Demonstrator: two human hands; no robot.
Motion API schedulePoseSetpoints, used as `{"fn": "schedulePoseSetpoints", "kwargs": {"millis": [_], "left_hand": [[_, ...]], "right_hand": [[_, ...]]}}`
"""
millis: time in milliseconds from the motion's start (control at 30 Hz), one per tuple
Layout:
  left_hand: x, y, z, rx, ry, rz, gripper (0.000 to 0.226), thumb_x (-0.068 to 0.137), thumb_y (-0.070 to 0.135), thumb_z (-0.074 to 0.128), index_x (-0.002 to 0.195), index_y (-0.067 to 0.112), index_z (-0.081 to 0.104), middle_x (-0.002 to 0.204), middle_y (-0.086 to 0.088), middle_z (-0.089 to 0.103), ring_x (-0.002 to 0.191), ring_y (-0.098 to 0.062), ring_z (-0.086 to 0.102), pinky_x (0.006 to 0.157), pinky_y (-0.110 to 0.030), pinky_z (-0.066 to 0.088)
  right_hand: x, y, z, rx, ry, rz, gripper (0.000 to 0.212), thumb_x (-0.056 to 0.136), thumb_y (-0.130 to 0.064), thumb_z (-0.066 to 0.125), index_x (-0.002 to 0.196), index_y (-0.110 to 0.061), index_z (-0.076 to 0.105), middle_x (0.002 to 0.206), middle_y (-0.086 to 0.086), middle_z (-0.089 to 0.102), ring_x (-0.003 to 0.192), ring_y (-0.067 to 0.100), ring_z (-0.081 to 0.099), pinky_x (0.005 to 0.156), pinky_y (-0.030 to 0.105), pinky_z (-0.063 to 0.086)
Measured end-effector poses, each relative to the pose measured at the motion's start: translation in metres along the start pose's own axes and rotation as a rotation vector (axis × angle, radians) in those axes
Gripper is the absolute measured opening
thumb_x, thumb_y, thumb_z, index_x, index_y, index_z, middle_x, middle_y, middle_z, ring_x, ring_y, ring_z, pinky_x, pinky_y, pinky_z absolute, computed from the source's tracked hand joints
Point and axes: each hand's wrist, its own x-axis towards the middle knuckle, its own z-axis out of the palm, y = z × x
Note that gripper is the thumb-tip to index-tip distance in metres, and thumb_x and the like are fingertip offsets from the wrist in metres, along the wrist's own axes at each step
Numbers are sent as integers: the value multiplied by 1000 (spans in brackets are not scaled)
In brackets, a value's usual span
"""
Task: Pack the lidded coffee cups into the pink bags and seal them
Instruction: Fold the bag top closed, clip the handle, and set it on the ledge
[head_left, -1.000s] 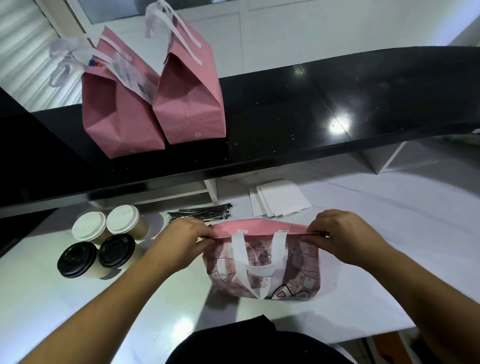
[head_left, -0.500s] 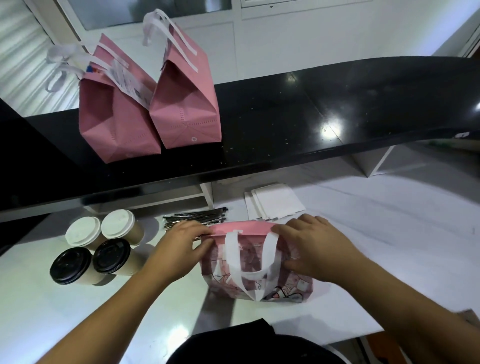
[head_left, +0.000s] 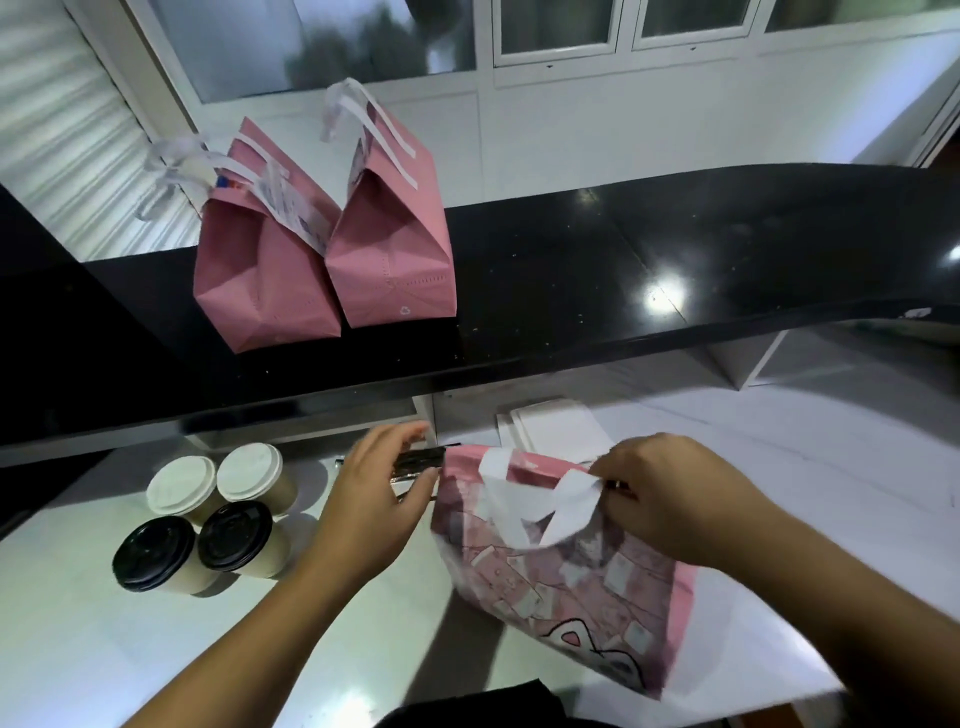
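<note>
beside the left hand (head_left: 376, 499), right hand (head_left: 670, 499) pinches the pink bag (head_left: 566, 577).

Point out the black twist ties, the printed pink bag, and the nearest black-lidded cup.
black twist ties (head_left: 420, 460), head view, bundle's middle.
printed pink bag (head_left: 566, 587), head view, front panel.
nearest black-lidded cup (head_left: 155, 553), head view, lid top.

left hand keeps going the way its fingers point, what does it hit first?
The left hand points right and slightly away, already touching the bundle of dark ties. Straight on, it would likely meet the top edge of the pink bag that the right hand holds; depth is unclear.
</note>
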Motion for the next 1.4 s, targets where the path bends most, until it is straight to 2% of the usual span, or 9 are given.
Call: {"fn": "schedulePoseSetpoints", "kwargs": {"millis": [167,300,467,633,733,833,967,1200,1400], "left_hand": [[6,35,-15,-113,37,45,45,95,31,69,138,36,54,128,20,54,118,1,55,93,-13,43],[17,79,-29,-174,47,187,36,95,45,64,129,42,53,124,27,51,119,-2,56,88,-6,44],[39,130,-45,-230,44,276,49,91,74,51,130,45,50,127,31,48,121,3,53,93,-5,42],[68,154,-44,-232,-131,228,77,79,83,61,145,62,29,143,48,29,131,11,40,106,-25,40],[97,159,-38,-219,-106,200,87,84,69,69,157,48,26,156,30,32,139,2,38,115,-33,40],[129,156,-33,-183,-35,129,78,93,50,70,159,34,31,160,8,41,141,-10,45,115,-35,41],[168,145,-30,-133,11,97,63,99,20,64,156,23,39,154,1,52,137,-14,50,104,-20,37],[218,126,-22,-62,-7,41,50,99,1,52,148,11,48,145,-11,58,130,-23,56,95,-21,38],[235,122,-11,30,0,-67,52,89,6,48,140,11,50,136,-11,59,124,-32,57,104,-49,48]], "right_hand": [[-9,0,-84,-99,68,119,25,90,-35,61,70,-22,71,57,-7,62,53,6,57,47,24,45],[-4,2,-153,-70,137,211,29,89,-41,62,63,-29,70,52,-12,66,48,4,62,37,12,39],[31,7,-220,-112,372,228,25,88,-35,68,67,-22,75,55,-2,64,53,16,58,46,21,38],[100,14,-244,-186,489,254,30,88,-30,63,68,-9,68,63,11,57,56,25,50,51,29,36],[145,19,-243,-142,527,267,24,83,-24,62,65,-8,62,62,11,54,54,24,48,47,26,32],[184,18,-237,-143,526,278,18,81,-17,60,65,-8,57,60,9,49,51,21,43,46,27,30],[226,20,-226,-68,509,283,25,84,-20,61,63,-11,48,60,7,47,54,26,47,59,31,40],[277,23,-210,120,563,300,27,90,-20,56,67,-11,44,76,10,52,77,35,53,68,34,43],[310,16,-195,197,578,279,29,89,-14,57,64,-14,41,76,10,51,75,35,52,67,32,41]]}}
